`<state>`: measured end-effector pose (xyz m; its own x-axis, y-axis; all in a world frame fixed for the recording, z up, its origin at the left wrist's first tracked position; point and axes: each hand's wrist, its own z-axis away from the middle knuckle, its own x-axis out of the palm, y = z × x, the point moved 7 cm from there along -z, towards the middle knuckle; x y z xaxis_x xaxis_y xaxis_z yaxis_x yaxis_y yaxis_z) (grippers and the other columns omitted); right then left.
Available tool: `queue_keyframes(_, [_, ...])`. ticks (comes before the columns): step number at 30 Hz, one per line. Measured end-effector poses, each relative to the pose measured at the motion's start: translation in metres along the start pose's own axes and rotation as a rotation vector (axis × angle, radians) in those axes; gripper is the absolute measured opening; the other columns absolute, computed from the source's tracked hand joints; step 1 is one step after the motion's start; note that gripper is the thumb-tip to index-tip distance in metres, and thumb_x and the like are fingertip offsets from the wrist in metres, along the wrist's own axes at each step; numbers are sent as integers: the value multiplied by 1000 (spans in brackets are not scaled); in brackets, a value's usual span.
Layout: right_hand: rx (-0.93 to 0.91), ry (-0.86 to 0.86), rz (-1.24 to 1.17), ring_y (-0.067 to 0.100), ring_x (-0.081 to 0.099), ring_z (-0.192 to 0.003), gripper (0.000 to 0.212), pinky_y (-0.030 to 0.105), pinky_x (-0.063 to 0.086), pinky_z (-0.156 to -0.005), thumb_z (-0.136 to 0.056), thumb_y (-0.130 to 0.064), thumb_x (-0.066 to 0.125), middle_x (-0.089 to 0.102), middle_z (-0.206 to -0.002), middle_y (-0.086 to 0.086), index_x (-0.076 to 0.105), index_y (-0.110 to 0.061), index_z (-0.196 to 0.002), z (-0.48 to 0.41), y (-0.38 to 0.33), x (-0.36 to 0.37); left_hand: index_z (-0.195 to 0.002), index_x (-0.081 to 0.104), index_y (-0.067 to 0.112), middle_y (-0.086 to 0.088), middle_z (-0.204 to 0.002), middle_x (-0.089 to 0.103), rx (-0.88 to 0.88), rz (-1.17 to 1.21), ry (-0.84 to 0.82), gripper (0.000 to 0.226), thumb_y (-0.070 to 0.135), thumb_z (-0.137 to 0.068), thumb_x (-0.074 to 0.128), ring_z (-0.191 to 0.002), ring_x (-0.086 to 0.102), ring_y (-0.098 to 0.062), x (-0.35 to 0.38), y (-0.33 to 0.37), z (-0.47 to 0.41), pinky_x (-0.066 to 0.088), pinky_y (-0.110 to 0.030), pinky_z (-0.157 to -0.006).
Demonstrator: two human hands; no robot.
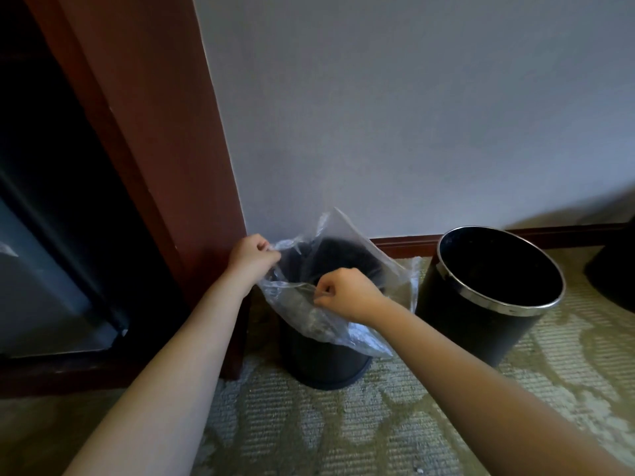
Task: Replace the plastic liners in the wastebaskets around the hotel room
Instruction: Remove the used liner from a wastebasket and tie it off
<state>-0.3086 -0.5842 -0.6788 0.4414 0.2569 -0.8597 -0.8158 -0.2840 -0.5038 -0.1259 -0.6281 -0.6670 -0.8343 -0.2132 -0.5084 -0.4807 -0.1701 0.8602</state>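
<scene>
Both hands, left hand and right hand, pinch with curled fingers the clear liner draped over the black wastebasket on the carpet, beside 1 bare wastebasket.

At lower centre, a black round wastebasket stands on the patterned beige carpet, near a red-brown wooden frame and the pale wall. A clear crumpled plastic liner drapes over its mouth. The left hand pinches the liner's far left edge; the right hand pinches its near edge. To the right, just beside it, stands a second black wastebasket with a silver metal rim.
</scene>
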Motion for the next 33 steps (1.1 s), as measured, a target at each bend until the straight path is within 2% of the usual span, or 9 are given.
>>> queue_keyframes(5, [-35,295,-151,10,56,-67,10,24,44,-64,-91,-29,64,61,-72,-7,69,-21,-93,9,-6,-51,-63,43,18,-5,-62,54,197,83,50,32,4,-77,68,-58,53,-21,-4,33,3,41,-29,-59])
queue_keyframes(9, [-124,568,-19,19,53,-111,34,31,46,-91,-92,-12,55,59,-119,4,57,-16,-126,16,-12,-91,-61,50,23,5,-62,55,419,-66,21,32,1,-74,69,-57,49,-11,-3,65,17,40,-26,-60])
queue_keyframes(13, [-184,393,315,28,18,-146,73,45,23,-117,-86,-7,57,24,-158,10,28,-21,-151,2,-17,-87,-61,51,27,7,-60,55,596,-163,-59,34,0,-74,67,-53,48,-4,1,88,42,40,-19,-57])
queue_keyframes(17, [-209,216,478,27,-6,-150,84,49,8,-119,-85,-11,60,-1,-163,7,16,-33,-153,-13,-19,-66,-62,51,28,11,-59,54,689,-276,-163,34,1,-75,67,-55,51,1,4,102,65,37,-9,-55])
queue_keyframes(20, [-272,254,511,28,-1,-150,59,51,7,-119,-86,-21,65,9,-162,9,43,-26,-141,-19,-30,-59,-61,49,28,11,-61,50,709,-345,-194,36,-1,-74,66,-54,48,-2,3,100,69,35,-11,-55])
queue_keyframes(23, [-262,291,539,25,21,-145,29,52,7,-118,-88,-29,59,41,-147,6,64,-19,-115,-18,-31,-61,-63,45,26,9,-66,47,658,-404,-91,34,-2,-74,61,-60,47,-9,-8,87,58,36,-24,-58])
queue_keyframes(26, [-236,184,301,25,54,-96,10,46,35,-105,-86,-25,58,61,-94,3,61,-16,-83,-11,-28,-59,-68,50,17,8,-67,48,545,-422,56,22,-3,-75,57,-68,49,-18,-20,72,43,33,-26,-60])
queue_keyframes(29, [-188,50,-83,24,59,-78,20,42,50,-78,-87,-29,61,65,-78,4,61,-10,-81,-3,-28,-52,-72,55,13,3,-68,53,443,-333,121,15,-2,-76,57,-67,54,-23,-23,66,34,36,-28,-59])
queue_keyframes(33, [-123,-204,-195,13,62,-86,55,33,50,-81,-74,-63,69,66,-93,-4,59,-21,-109,12,-33,-35,-67,49,20,-6,-74,61,333,-189,124,24,3,-81,59,-68,64,-28,-15,66,30,52,-35,-61])
